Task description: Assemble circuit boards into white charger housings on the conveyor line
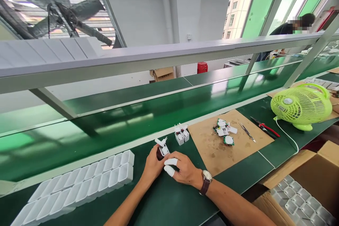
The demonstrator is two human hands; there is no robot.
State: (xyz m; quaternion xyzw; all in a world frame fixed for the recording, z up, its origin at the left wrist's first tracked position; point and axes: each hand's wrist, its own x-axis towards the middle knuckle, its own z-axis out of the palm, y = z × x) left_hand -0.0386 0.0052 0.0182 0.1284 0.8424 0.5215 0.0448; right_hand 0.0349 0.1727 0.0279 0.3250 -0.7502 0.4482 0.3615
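My left hand [154, 162] is wrapped round a small white housing [164, 149] with white parts sticking out of its top. Beside it, my right hand [182, 168], with white covers on two fingertips and a watch at the wrist, has its thumb and finger apart near the housing's lower edge. Just beyond stand two filled white housings [181, 135]. To the left are rows of white open-topped housings [82, 183]. Green circuit boards with white parts [224, 130] lie on a brown cardboard sheet [212, 152] at the right.
Tweezers [247, 132] lie on the cardboard, red-handled pliers [265, 127] beyond it. A green fan [301, 106] stands at the right, its cable on the table. An open carton [291, 183] holds clear trays at lower right. A person [286, 30] bends over at the far right.
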